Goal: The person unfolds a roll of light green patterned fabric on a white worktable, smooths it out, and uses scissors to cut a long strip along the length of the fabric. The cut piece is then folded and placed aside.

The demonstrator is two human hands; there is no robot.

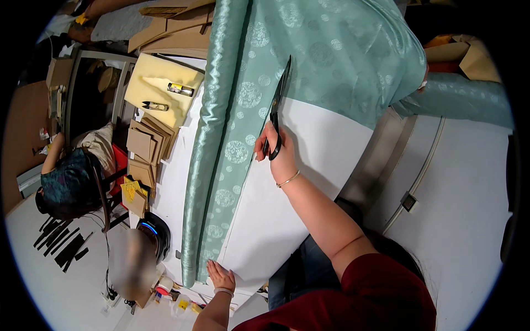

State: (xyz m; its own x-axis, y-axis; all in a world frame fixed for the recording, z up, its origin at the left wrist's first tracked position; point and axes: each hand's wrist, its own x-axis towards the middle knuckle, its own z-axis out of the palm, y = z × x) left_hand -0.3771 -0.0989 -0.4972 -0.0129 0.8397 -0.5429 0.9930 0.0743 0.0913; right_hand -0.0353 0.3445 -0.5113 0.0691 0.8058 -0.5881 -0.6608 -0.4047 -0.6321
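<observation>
My right hand (270, 142) grips the handles of large black fabric shears (281, 88), whose blades point away from me over pale green satin fabric (320, 66) with round woven medallions. The blades look nearly closed. A cut edge in the fabric runs from near the shears back toward my left hand (221, 277). That hand lies flat on the near end of the fabric strip, fingers stretched. Along the strip's left side lies a long roll (201, 154) of the same satin. Beyond the shears the cloth spreads right and drapes past the white tabletop (270, 204).
Left of the roll are a yellow foam block (149, 83) with two small items on it, stacked brown cardboard pieces (148, 144) and a round black device (157, 237) with a blue light. A person (72, 176) sits farther left. A cable (428, 160) crosses the right-hand floor.
</observation>
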